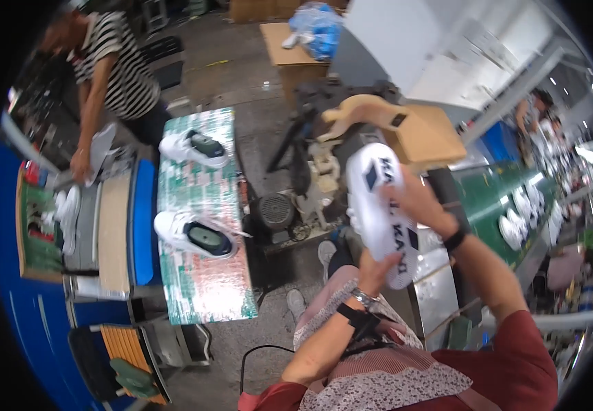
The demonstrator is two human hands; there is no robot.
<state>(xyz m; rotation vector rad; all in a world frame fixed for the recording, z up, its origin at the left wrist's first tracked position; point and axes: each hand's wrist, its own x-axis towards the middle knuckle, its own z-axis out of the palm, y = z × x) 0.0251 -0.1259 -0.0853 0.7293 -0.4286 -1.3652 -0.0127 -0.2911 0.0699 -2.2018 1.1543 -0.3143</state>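
Observation:
A white sneaker (367,198) is held up in front of me with its sole toward my view, showing dark printed patches. My left hand (377,271) is closed around its lower end, nearest my body. Higher up, my right hand (414,202) grips the right edge, its fingers reaching across the sole. The upper side of this sneaker is hidden. To the left, two more white sneakers, a far one (194,149) and a nearer one (197,234), lie on a green and white film-covered table (207,298), apart from my hands.
A machine with a motor (274,211) and a tan curved guard (365,113) stands ahead. Beside it is a cardboard box (430,137). Several white shoes lie on a green conveyor (492,188) at right. A person in a striped shirt (128,75) works at far left, near a chair (122,359).

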